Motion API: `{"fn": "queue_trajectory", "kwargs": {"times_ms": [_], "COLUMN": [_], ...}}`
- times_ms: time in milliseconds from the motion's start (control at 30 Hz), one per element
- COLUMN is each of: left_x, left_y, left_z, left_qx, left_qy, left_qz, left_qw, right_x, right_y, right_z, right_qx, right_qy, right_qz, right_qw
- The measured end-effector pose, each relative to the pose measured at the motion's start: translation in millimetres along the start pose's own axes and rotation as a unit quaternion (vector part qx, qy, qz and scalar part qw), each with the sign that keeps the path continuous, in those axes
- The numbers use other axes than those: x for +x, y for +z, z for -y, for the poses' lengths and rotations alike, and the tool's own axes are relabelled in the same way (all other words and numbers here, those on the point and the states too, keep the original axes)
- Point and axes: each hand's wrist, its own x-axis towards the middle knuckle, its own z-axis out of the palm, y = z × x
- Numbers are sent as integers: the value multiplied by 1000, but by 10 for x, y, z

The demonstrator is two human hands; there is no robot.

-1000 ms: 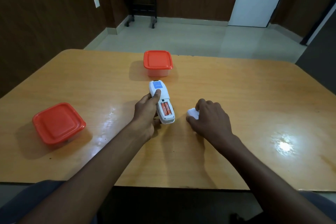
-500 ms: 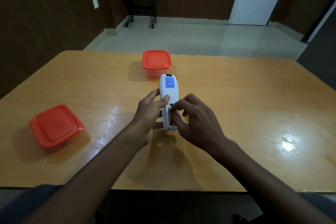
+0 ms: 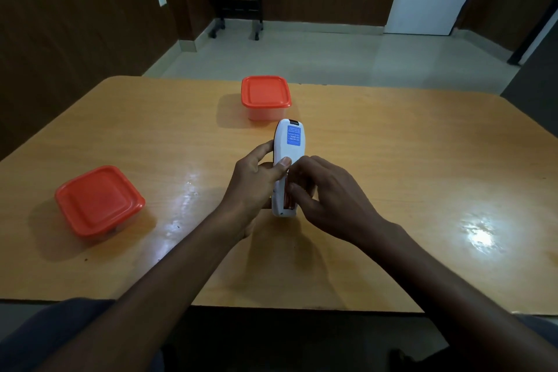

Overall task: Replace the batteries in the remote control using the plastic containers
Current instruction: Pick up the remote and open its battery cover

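Remote: the white plastic remote control (image 3: pixel 288 157) sits back-up between both hands over the orange wooden bench (image 3: pixel 392 160), long axis pointing away from the person
Left hand (image 3: pixel 256 181): clamped round the remote's left edge, thumb on its back
Right hand (image 3: pixel 326 193): fingertips curled into the open compartment, pinching at an orange battery (image 3: pixel 287 201); nearer hand for the pull
Containers: two orange-lidded plastic tubs, one (image 3: pixel 265 96) just beyond the remote, one (image 3: pixel 98 199) well left
Label: blue sticker (image 3: pixel 293 136), print too small to read

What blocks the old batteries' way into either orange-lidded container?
Both lids. The far container and the left container are shut, while the right hand works at the remote control held by the left hand.
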Motion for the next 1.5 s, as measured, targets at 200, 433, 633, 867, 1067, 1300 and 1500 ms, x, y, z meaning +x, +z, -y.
{"fn": "queue_trajectory", "kwargs": {"times_ms": [200, 433, 633, 867, 1067, 1300, 1500], "left_x": [22, 96, 101, 103, 109, 56, 35], "left_y": [20, 1, -42, -42, -46, 36, 54], "left_z": [6, -32, -30, -39, -43, -19, -1], "left_qx": [-12, -62, -105, -112, -101, -135, -149], "left_qy": [-10, -34, -50, -52, -47, -42, -30], "left_qz": [-15, -40, -68, -69, -63, -54, -51], "left_qw": [1000, 997, 991, 990, 992, 989, 987], "right_x": [43, 35, 61, 35, 88, 1, 3], "right_y": [-42, -21, -91, 87, -3, 59, 100], "right_z": [15, 78, -51, -118, 90, 102, 127], "right_qx": [48, 183, 77, -188, 65, 66, -1], "right_qy": [-1, 135, 248, 146, 218, 209, 164], "right_qz": [-7, -87, -82, 4, -90, -112, -145], "right_qw": [999, 970, 962, 971, 970, 969, 976]}}
